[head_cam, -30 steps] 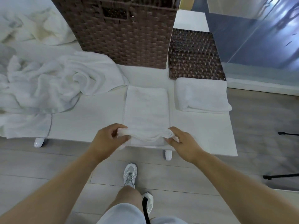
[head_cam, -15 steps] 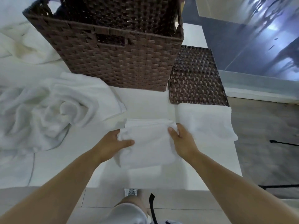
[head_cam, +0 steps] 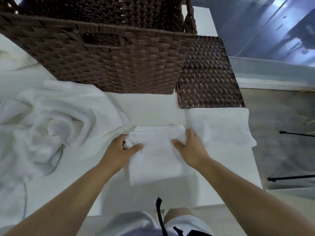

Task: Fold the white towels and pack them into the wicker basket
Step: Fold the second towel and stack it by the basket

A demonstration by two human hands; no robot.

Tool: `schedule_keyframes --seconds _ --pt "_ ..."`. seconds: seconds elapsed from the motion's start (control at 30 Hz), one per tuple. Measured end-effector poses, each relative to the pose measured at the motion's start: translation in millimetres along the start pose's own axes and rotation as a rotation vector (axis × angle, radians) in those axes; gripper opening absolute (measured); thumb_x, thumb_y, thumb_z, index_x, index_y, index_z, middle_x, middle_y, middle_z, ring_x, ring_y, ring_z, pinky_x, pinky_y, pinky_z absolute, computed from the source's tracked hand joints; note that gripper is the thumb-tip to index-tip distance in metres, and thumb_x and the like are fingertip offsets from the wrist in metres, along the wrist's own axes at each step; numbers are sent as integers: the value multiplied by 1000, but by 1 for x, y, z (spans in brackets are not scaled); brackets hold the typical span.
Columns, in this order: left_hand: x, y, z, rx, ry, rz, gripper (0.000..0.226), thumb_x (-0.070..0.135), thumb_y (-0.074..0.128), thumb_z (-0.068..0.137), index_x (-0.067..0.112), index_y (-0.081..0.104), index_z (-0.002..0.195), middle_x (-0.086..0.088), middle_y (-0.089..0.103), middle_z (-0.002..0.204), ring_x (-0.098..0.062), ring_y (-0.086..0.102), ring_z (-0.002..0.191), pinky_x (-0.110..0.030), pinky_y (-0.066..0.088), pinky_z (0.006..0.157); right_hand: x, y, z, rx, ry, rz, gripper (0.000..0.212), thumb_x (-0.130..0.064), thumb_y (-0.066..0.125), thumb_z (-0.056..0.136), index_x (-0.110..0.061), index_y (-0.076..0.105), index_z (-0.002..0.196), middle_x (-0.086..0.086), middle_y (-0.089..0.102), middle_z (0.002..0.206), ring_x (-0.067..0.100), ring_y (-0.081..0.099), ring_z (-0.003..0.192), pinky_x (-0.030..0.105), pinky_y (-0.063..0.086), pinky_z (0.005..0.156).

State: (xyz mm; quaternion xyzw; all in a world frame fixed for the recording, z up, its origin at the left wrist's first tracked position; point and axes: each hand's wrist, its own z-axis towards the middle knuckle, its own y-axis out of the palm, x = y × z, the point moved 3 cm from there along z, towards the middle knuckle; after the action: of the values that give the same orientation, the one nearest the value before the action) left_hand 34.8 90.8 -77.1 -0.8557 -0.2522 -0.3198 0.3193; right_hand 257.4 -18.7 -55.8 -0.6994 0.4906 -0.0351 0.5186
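Observation:
A folded white towel [head_cam: 156, 159] lies on the white table [head_cam: 150, 113] right in front of me. My left hand [head_cam: 121, 150] grips its left edge, thumb on top and fingers curled round the cloth. My right hand [head_cam: 189, 147] holds its right edge with the thumb on top. Another folded towel [head_cam: 219, 126] lies just to the right, touching it. The large brown wicker basket [head_cam: 109, 57] stands behind them. A heap of loose white towels [head_cam: 51, 126] covers the left of the table.
A flat brown wicker lid [head_cam: 208, 74] lies right of the basket, behind the second folded towel. The table's right edge drops to a grey floor with black stand legs [head_cam: 291, 178]. A black strap [head_cam: 160, 217] hangs from my waist.
Both hands carried the towel's near end up and away from me, folding it in half. They now hold the shorter, thicker towel by its sides. The camera moved closer to the basket.

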Motion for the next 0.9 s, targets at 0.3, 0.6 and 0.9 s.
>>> schedule_keyframes --seconds 0.3,0.6,0.9 --pt "0 8 -30 -7 -109 154 83 45 83 63 16 42 129 3 59 115 -16 59 98 -26 45 75 10 2 -17 -216 45 -18 83 -40 75 75 -14 27 137 6 35 139 27 37 129 34 41 98" --pt "-4 27 -33 67 -173 5 30 34 77 75 15 60 90 1 66 91 -13 62 78 -23 44 59 0 3 -23 -273 103 -5 57 -38 66 87 -1 37 121 7 45 113 27 52 106 28 40 78" --pt "45 18 -43 231 26 -47 41 35 72 80 19 55 113 4 62 106 -18 60 94 -32 48 79 -1 -50 -30 -261 -115 316 34 -24 61 90 -20 38 114 -5 53 110 17 54 102 34 46 87"
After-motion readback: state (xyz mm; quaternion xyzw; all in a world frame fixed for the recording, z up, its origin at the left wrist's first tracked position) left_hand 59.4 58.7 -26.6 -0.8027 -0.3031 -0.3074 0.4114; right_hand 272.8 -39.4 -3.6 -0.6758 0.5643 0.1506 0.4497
